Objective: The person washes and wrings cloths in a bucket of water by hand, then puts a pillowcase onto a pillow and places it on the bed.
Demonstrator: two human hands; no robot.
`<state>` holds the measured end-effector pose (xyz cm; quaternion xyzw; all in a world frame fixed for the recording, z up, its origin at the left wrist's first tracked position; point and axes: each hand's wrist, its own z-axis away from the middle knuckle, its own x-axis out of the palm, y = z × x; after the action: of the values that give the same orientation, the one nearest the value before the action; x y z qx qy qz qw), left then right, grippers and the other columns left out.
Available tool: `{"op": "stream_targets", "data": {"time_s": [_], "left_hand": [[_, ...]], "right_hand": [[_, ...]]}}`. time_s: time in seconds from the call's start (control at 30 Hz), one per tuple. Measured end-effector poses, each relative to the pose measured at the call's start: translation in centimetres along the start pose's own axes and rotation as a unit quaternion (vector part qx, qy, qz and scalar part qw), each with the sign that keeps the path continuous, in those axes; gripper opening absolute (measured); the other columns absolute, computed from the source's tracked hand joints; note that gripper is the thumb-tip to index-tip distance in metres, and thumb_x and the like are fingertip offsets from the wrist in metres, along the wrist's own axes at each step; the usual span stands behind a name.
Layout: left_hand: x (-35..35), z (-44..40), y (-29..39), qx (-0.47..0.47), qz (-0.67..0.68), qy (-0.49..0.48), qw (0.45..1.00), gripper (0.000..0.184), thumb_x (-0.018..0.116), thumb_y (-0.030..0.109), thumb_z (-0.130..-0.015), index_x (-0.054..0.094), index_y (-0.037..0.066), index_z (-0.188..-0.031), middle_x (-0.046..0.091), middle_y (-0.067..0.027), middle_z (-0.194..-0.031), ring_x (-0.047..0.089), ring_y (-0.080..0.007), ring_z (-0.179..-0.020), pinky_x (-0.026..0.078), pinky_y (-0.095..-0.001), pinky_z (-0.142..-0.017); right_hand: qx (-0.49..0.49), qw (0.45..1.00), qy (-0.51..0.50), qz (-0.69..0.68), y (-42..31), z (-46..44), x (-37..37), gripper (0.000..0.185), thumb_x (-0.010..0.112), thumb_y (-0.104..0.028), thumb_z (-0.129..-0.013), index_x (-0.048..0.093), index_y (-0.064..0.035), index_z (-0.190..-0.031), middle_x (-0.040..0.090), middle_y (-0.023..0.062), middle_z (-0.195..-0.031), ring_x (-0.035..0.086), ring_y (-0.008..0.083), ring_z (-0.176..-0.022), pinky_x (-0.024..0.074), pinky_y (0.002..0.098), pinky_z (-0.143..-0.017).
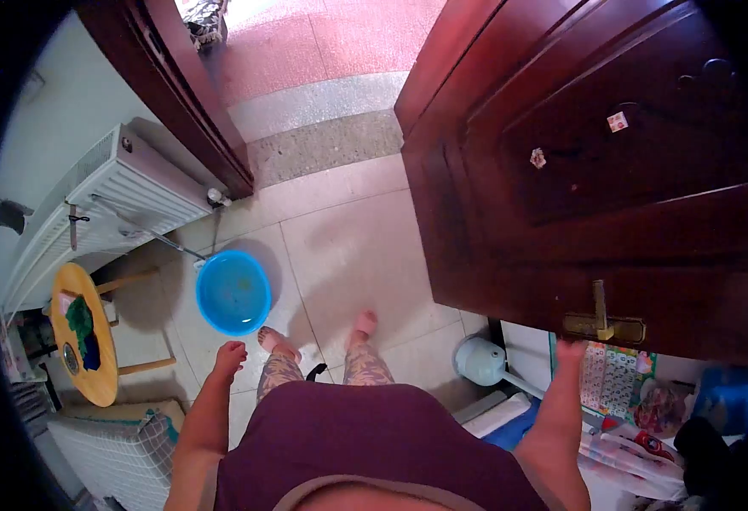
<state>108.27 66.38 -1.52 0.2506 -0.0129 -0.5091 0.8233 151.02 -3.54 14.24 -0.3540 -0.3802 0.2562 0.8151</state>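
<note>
A dark red-brown wooden door (510, 230) stands swung inward on the right. My right hand (572, 349) is at the door's edge, just beside the brass handle (602, 317), and seems to grip the edge; its fingers are partly hidden. My left hand (231, 358) hangs at my side with loosely bent fingers and nothing in it. Just beyond it on the floor sits a round blue basin (221, 294) with water in it. Small stickers (618, 122) are on the door panel.
A white radiator (148, 183) runs along the left wall by the door frame (178, 94). A round wooden stool (106, 341) lies tipped on its side, with green cloth against its seat. Beyond the stone threshold (323, 153) is pinkish flooring. A white rounded container (479, 360) stands behind the door.
</note>
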Motion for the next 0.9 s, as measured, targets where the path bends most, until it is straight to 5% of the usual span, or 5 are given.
{"op": "stream_targets", "data": {"time_s": [0.2,0.33,0.63,0.77,0.9], "left_hand": [[-2.9,1.3,1.4,0.058,0.002,0.009,0.998,0.027,0.054,0.025,-0.078,0.054,0.008,-0.1,0.057,-0.0035,-0.08,0.053,-0.0133,-0.07,0.043,-0.0299,-0.055],[-5.3,3.2,0.8,0.078,0.013,0.034,0.996,0.025,0.054,0.022,-0.076,0.055,0.006,-0.096,0.056,-0.0031,-0.075,0.053,-0.0121,-0.065,0.041,-0.027,-0.05],[-15.0,4.4,-4.6,0.061,0.02,0.096,0.993,0.022,0.052,0.019,-0.075,0.056,0.007,-0.093,0.056,-0.0037,-0.069,0.053,-0.0125,-0.059,0.042,-0.027,-0.045],[-20.1,3.1,-8.4,0.049,0.07,0.133,0.987,0.02,0.052,0.019,-0.076,0.056,0.007,-0.091,0.055,-0.0036,-0.068,0.053,-0.0123,-0.058,0.041,-0.027,-0.044],[-24.6,4.7,-11.2,0.024,0.11,0.176,0.978,0.016,0.05,0.019,-0.077,0.055,0.007,-0.086,0.054,-0.0024,-0.065,0.052,-0.0117,-0.056,0.04,-0.0262,-0.042]], "right_hand": [[0.079,0.988,-0.101,0.087,3.5,8.9,1.5,0.042,0.043,-0.044,-0.081,0.05,-0.0156,-0.111,0.052,0.0059,-0.114,0.05,0.0252,-0.099,0.0373,0.0485,-0.083],[0.124,0.958,-0.183,0.181,5.4,14.3,3.8,0.05,0.045,-0.048,-0.079,0.043,-0.0175,-0.119,0.044,0.0055,-0.123,0.041,0.0259,-0.112,0.0345,0.0503,-0.088],[0.156,0.886,-0.373,0.228,15.3,23.3,9.7,0.054,0.048,-0.038,-0.083,0.033,-0.0108,-0.127,0.035,0.0085,-0.131,0.036,0.0289,-0.118,0.0335,0.0467,-0.093],[0.218,0.899,-0.323,0.199,20.5,28.0,16.0,0.045,0.041,-0.036,-0.086,0.039,-0.0097,-0.122,0.043,0.0093,-0.124,0.044,0.0281,-0.109,0.0371,0.0468,-0.088],[0.228,0.822,-0.436,0.286,25.6,32.2,23.1,0.043,0.043,-0.04,-0.084,0.045,-0.0103,-0.116,0.051,0.0097,-0.112,0.049,0.0266,-0.101,0.0407,0.0427,-0.081]]}}
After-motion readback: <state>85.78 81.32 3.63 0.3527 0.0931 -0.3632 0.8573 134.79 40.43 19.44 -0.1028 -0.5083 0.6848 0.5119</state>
